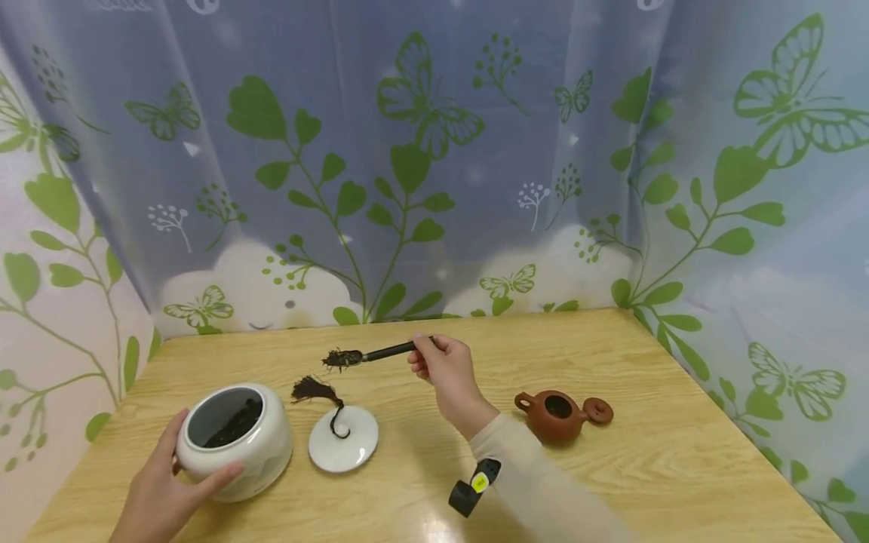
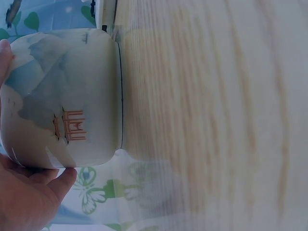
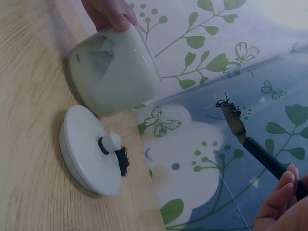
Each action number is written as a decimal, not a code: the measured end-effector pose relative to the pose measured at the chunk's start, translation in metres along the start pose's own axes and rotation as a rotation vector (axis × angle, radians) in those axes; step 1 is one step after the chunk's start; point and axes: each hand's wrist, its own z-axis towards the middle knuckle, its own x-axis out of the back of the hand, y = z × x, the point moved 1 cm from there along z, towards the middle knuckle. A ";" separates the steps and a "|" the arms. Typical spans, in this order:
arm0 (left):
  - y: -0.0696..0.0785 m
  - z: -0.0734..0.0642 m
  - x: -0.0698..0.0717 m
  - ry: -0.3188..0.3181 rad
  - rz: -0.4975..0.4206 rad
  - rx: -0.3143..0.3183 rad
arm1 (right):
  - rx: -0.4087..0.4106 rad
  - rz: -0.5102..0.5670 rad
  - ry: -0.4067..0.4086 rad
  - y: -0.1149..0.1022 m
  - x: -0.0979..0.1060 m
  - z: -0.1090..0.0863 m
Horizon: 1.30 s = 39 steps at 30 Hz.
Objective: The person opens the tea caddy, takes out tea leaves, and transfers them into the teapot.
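Observation:
My left hand (image 1: 163,483) grips a white ceramic tea jar (image 1: 265,452), thumb in front and fingers round its far side. Dark loose tea leaves (image 1: 237,426) show inside its open mouth. In the left wrist view, a painted pavilion decorates the jar (image 2: 62,96). My right hand (image 1: 448,373) pinches the dark handle of a tea scoop (image 1: 390,351) above the table. Tea leaves (image 1: 342,357) are heaped on the scoop's end, which points left. The right wrist view shows the scoop (image 3: 264,156) raised, with leaves sticking out at its tip.
The white jar lid (image 1: 346,445) with a dark tassel (image 1: 315,388) lies right of the jar. A brown clay teapot (image 1: 553,422) stands uncovered farther right, its small lid (image 1: 598,411) beside it. A patterned curtain (image 1: 434,188) rises behind the wooden table (image 1: 652,475).

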 end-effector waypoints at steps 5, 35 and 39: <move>0.000 0.001 0.000 0.008 0.008 -0.010 | 0.009 0.009 0.049 -0.007 0.030 0.001; 0.000 0.001 0.000 -0.016 0.020 0.030 | -0.021 -0.039 0.323 -0.027 0.218 -0.054; 0.000 0.001 0.000 -0.019 0.020 0.030 | -0.042 -0.063 0.348 -0.024 0.238 -0.065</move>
